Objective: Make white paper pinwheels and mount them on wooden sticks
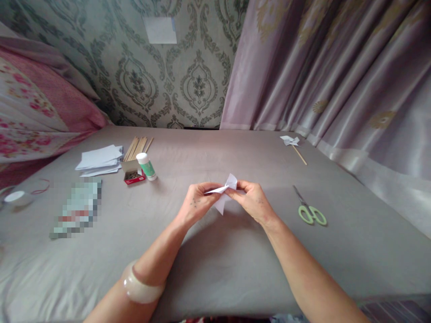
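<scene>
A small piece of folded white paper [225,192] is held over the middle of the grey cloth-covered surface [215,260]. My left hand [196,204] pinches its left side with closed fingers. My right hand [251,200] pinches the right side, fingers also closed. Flaps of the paper stick up and hang down between the two hands. A pale bangle [139,287] sits on my left forearm.
Green-handled scissors [310,210] lie right of my hands. A paper pinwheel on a stick [292,144] lies far right. At the left are a stack of white paper [100,159], wooden sticks [137,147], a glue stick [147,166], a small red box [134,176], and a tape roll [17,198].
</scene>
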A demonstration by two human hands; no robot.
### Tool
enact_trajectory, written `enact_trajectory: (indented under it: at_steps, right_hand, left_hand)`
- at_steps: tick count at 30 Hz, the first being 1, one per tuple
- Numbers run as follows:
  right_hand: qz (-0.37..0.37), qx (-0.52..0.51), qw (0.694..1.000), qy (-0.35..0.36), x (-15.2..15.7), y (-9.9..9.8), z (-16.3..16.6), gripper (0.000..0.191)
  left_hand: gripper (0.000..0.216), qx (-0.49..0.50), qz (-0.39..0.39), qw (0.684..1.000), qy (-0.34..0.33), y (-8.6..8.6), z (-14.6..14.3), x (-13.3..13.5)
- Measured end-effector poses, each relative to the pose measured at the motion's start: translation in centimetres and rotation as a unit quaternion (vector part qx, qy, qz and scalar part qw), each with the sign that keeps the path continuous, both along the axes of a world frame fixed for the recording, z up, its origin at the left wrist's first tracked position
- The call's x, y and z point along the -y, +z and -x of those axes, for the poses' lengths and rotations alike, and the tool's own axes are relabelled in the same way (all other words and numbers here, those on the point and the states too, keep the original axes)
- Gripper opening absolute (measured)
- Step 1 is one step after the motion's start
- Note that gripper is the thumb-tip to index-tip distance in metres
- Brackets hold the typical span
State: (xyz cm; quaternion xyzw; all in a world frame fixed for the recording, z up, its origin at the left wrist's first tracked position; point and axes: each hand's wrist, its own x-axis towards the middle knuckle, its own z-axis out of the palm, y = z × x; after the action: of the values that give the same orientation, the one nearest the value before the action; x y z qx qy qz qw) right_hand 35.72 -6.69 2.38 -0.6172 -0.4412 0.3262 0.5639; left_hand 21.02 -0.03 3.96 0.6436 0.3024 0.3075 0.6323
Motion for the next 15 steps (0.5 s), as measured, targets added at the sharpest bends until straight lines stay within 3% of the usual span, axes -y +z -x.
enact_trajectory:
  at_steps: [15]
  right_hand:
    - [0.008, -0.024, 1.000, 0.008, -0.7, -1.7, -0.1, 0.033]
  left_hand:
    - [0.030, -0.032, -0.006, 0.999, -0.003, -1.5, -0.1, -0.8]
